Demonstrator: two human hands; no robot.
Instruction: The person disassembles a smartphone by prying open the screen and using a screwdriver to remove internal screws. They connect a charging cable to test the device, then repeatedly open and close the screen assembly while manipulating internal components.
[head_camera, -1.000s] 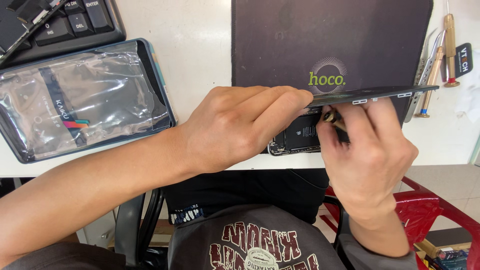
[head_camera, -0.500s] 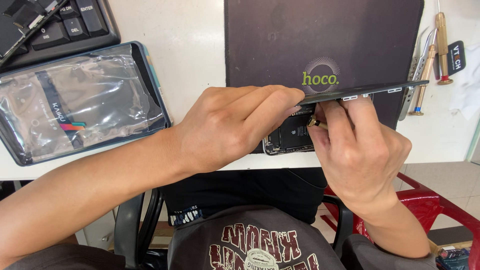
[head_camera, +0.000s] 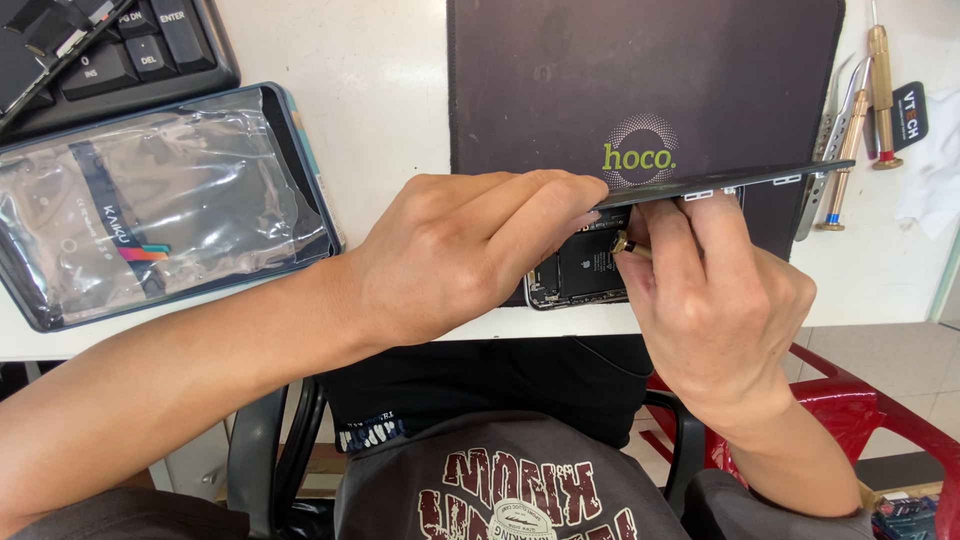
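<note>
We hold the opened phone (head_camera: 585, 265) at the dark mat's (head_camera: 640, 80) near edge on the worktop (head_camera: 390, 90). Our left hand (head_camera: 470, 250) pinches its lifted screen (head_camera: 740, 183); our right hand (head_camera: 715, 290) grips a brass-tipped tool (head_camera: 625, 243) inside. Lifting further could tear a cable.

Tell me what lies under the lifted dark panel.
Under the lifted dark panel lies an opened phone body with dark internal parts, resting on the dark mat. The left hand and right hand cover most of it.
</note>
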